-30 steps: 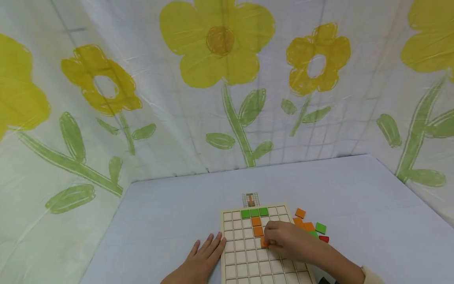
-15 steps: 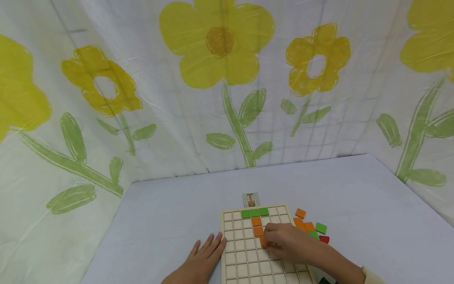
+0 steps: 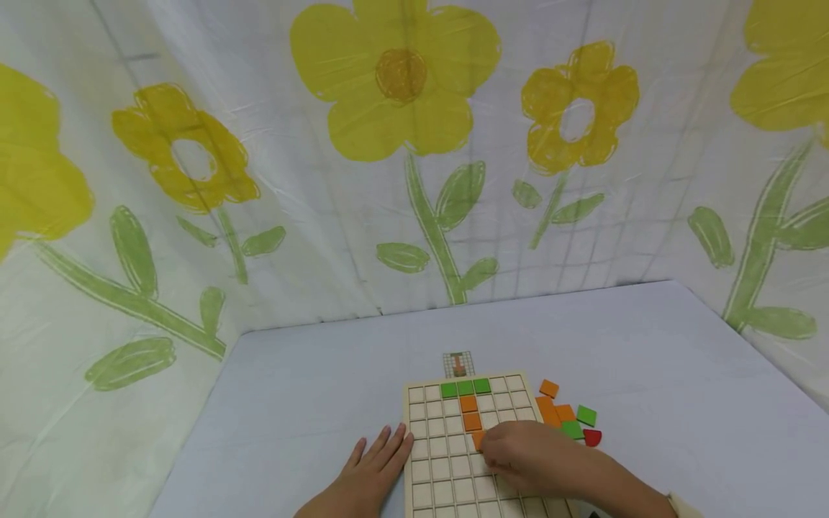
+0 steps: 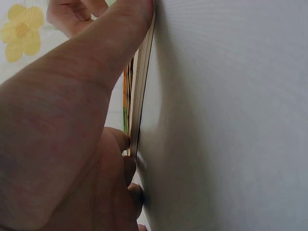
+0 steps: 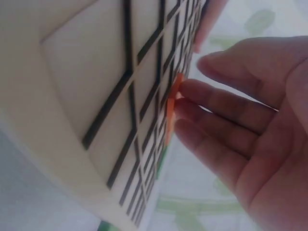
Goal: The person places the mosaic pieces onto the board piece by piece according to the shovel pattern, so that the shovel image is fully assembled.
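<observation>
A pale wooden grid board (image 3: 421, 471) lies in front of me. Along its top row sit green tiles (image 3: 465, 388), and a column of orange tiles (image 3: 471, 421) runs below the middle one. My right hand (image 3: 524, 453) is over the board, fingertips touching the lowest orange tile (image 3: 478, 439), which they partly cover. In the right wrist view the thumb (image 5: 219, 62) stands apart from the orange tile (image 5: 177, 86). My left hand (image 3: 372, 471) lies flat on the table with its fingers spread, touching the board's left edge, also seen in the left wrist view as a thin edge (image 4: 139, 86).
Loose orange tiles (image 3: 548, 389), green tiles (image 3: 586, 416) and a red rounded piece (image 3: 592, 437) lie right of the board. A small printed grid picture (image 3: 458, 365) is behind it. A flower-patterned curtain (image 3: 337, 237) closes off the table's back.
The lowest orange tile has shifted slightly left and lies straighter in the column. My right hand has lowered slightly toward me, uncovering more loose pieces. The left hand has stayed put.
</observation>
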Demonstrator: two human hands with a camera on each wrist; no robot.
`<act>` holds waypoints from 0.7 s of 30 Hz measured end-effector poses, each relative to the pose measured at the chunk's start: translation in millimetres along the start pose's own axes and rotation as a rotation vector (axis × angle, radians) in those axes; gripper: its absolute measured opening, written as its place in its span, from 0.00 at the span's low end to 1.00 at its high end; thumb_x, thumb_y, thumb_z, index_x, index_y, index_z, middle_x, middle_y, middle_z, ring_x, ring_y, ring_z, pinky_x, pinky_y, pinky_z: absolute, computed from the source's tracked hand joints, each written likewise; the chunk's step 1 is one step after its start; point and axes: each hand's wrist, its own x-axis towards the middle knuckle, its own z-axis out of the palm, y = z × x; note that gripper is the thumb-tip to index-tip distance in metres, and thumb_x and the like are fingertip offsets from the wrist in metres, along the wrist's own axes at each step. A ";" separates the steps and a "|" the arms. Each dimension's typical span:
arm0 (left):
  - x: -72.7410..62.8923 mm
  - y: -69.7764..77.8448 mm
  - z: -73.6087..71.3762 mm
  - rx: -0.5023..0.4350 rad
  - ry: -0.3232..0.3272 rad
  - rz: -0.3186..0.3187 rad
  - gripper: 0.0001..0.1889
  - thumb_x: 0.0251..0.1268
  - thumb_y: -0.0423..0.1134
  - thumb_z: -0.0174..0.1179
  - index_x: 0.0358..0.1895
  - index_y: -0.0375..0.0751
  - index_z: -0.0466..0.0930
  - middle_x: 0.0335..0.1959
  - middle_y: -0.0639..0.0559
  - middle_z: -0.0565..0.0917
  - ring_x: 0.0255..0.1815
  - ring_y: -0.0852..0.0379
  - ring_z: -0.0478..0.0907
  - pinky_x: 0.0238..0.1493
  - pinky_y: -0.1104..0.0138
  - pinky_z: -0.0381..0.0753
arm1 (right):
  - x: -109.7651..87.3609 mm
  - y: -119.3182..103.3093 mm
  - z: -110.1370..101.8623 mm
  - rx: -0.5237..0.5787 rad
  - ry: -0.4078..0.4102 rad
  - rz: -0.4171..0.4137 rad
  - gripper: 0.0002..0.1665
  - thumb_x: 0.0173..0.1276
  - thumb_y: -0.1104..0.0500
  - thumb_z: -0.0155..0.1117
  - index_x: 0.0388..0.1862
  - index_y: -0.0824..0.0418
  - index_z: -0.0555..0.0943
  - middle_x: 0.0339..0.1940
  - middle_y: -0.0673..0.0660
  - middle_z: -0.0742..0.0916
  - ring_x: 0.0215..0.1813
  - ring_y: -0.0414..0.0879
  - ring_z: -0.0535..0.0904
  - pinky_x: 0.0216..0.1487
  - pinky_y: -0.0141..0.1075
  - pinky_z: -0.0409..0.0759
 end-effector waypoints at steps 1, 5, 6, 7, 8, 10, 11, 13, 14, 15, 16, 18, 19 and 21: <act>0.0 0.6 -1.0 0.002 -0.003 -0.002 0.63 0.51 0.79 0.59 0.82 0.43 0.46 0.82 0.45 0.49 0.80 0.40 0.48 0.66 0.33 0.53 | -0.6 -2.3 -0.9 -0.003 -0.025 0.001 0.17 0.62 0.67 0.70 0.23 0.49 0.75 0.33 0.39 0.79 0.33 0.31 0.70 0.36 0.18 0.68; 0.1 2.5 -2.8 0.009 -0.010 -0.011 0.63 0.50 0.79 0.60 0.82 0.43 0.46 0.82 0.45 0.49 0.80 0.41 0.48 0.67 0.34 0.53 | -2.3 -7.2 -0.2 -0.009 -0.063 -0.021 0.20 0.62 0.68 0.69 0.22 0.48 0.72 0.37 0.40 0.78 0.35 0.31 0.69 0.37 0.19 0.67; 0.0 2.8 -3.0 0.010 -0.011 -0.013 0.63 0.50 0.79 0.60 0.82 0.43 0.46 0.82 0.45 0.49 0.80 0.41 0.48 0.67 0.34 0.53 | -2.2 -7.6 0.4 -0.011 -0.062 -0.030 0.21 0.61 0.68 0.69 0.22 0.48 0.70 0.35 0.40 0.75 0.33 0.31 0.66 0.35 0.19 0.64; 0.1 3.0 -3.3 0.011 -0.012 -0.014 0.63 0.50 0.79 0.60 0.82 0.43 0.46 0.82 0.45 0.49 0.80 0.41 0.48 0.67 0.34 0.53 | -2.4 -8.3 0.5 -0.018 -0.056 -0.036 0.21 0.61 0.69 0.69 0.22 0.47 0.70 0.34 0.39 0.74 0.33 0.31 0.65 0.34 0.19 0.63; 0.1 3.3 -3.6 0.011 -0.013 -0.015 0.63 0.50 0.79 0.60 0.82 0.43 0.47 0.82 0.45 0.49 0.80 0.41 0.48 0.67 0.34 0.54 | -2.4 -8.6 0.8 -0.016 -0.050 -0.043 0.21 0.60 0.69 0.68 0.21 0.48 0.69 0.33 0.40 0.73 0.32 0.31 0.63 0.33 0.19 0.62; -0.1 3.6 -4.2 0.008 -0.013 -0.012 0.63 0.50 0.79 0.59 0.82 0.43 0.46 0.82 0.45 0.49 0.80 0.41 0.48 0.67 0.34 0.54 | -2.7 -8.8 0.9 -0.009 -0.043 -0.058 0.21 0.60 0.69 0.68 0.21 0.48 0.69 0.31 0.42 0.72 0.30 0.31 0.62 0.31 0.18 0.60; -0.3 3.7 -4.5 0.006 -0.013 -0.010 0.63 0.51 0.79 0.59 0.82 0.42 0.46 0.82 0.45 0.49 0.80 0.41 0.48 0.67 0.34 0.54 | -3.4 -8.6 0.4 -0.008 -0.046 -0.057 0.20 0.60 0.69 0.68 0.21 0.48 0.70 0.33 0.42 0.74 0.32 0.30 0.65 0.33 0.18 0.63; -0.5 3.9 -4.9 0.002 -0.013 -0.006 0.63 0.51 0.79 0.59 0.82 0.42 0.46 0.82 0.45 0.49 0.80 0.40 0.47 0.67 0.33 0.53 | -4.5 -7.7 -1.1 0.013 -0.049 -0.053 0.19 0.61 0.69 0.68 0.22 0.49 0.72 0.38 0.42 0.80 0.35 0.30 0.71 0.35 0.18 0.67; -0.6 3.9 -5.0 -0.001 -0.013 -0.004 0.63 0.51 0.79 0.59 0.82 0.42 0.46 0.82 0.44 0.49 0.80 0.40 0.47 0.67 0.33 0.53 | -5.1 -7.0 -2.3 0.027 -0.053 -0.047 0.18 0.61 0.70 0.68 0.22 0.49 0.74 0.42 0.44 0.83 0.39 0.31 0.76 0.39 0.19 0.70; -0.8 3.9 -5.2 -0.002 -0.014 -0.004 0.63 0.51 0.79 0.59 0.82 0.42 0.46 0.82 0.44 0.49 0.80 0.40 0.47 0.67 0.33 0.53 | -5.5 -6.0 -3.5 0.042 -0.054 -0.044 0.18 0.60 0.70 0.69 0.23 0.50 0.75 0.41 0.44 0.83 0.39 0.31 0.76 0.39 0.19 0.71; -0.8 4.0 -5.1 0.001 -0.015 -0.005 0.63 0.51 0.79 0.59 0.82 0.42 0.46 0.82 0.44 0.49 0.80 0.40 0.47 0.67 0.33 0.53 | -5.9 -5.1 -5.1 0.058 -0.057 -0.042 0.17 0.60 0.70 0.69 0.24 0.50 0.75 0.40 0.44 0.84 0.39 0.31 0.77 0.39 0.19 0.72; -0.4 4.0 -5.3 0.002 -0.019 -0.008 0.63 0.51 0.79 0.59 0.82 0.43 0.46 0.82 0.44 0.49 0.80 0.40 0.48 0.67 0.33 0.53 | -6.7 -2.3 -8.8 0.097 -0.062 -0.050 0.16 0.60 0.72 0.68 0.25 0.51 0.77 0.35 0.42 0.84 0.37 0.30 0.75 0.39 0.18 0.71; -0.3 3.9 -5.4 -0.001 -0.020 -0.008 0.63 0.51 0.79 0.59 0.82 0.42 0.46 0.82 0.44 0.48 0.80 0.39 0.48 0.67 0.33 0.53 | -7.6 -0.6 -11.6 0.117 -0.072 -0.042 0.15 0.61 0.72 0.67 0.27 0.51 0.80 0.34 0.41 0.84 0.37 0.29 0.75 0.39 0.19 0.72; 0.3 3.7 -5.6 -0.007 -0.024 -0.010 0.63 0.51 0.78 0.60 0.82 0.43 0.46 0.82 0.44 0.48 0.80 0.39 0.47 0.67 0.33 0.53 | -10.1 4.4 -18.2 0.160 -0.091 -0.006 0.13 0.64 0.71 0.66 0.30 0.52 0.82 0.30 0.38 0.81 0.33 0.27 0.71 0.37 0.20 0.72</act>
